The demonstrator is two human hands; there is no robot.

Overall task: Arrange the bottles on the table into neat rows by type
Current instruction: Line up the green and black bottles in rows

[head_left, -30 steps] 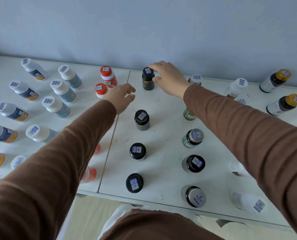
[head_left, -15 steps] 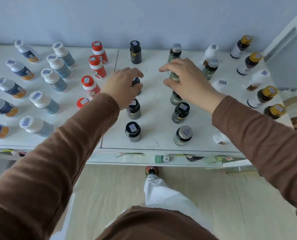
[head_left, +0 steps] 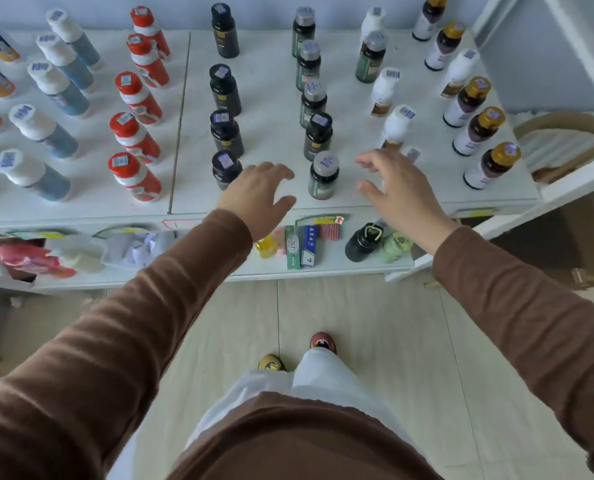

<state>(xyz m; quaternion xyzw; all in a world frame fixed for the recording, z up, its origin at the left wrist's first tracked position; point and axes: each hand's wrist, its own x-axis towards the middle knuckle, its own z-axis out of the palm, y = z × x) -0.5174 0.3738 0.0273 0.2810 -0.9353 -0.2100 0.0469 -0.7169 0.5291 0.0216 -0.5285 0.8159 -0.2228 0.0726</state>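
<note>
On the white table (head_left: 271, 98), red-capped bottles (head_left: 134, 138) with red-and-white bodies stand at nine o'clock from the black bottles (head_left: 224, 131), gold-capped dark bottles (head_left: 479, 131) at three o'clock, and brown sleeves (head_left: 171, 289) at six o'clock.

Looks to me like room in home, not shop or lab. White tabletop (head_left: 274, 133) against plain blue wall (head_left: 261, 8); shelf (head_left: 323, 270) underneath holds toothpaste boxes (head_left: 300, 245), kettle (head_left: 363, 242), tissues (head_left: 139, 245). Pale tile floor (head_left: 375, 323), wicker chair (head_left: 565, 129) at right.
</note>
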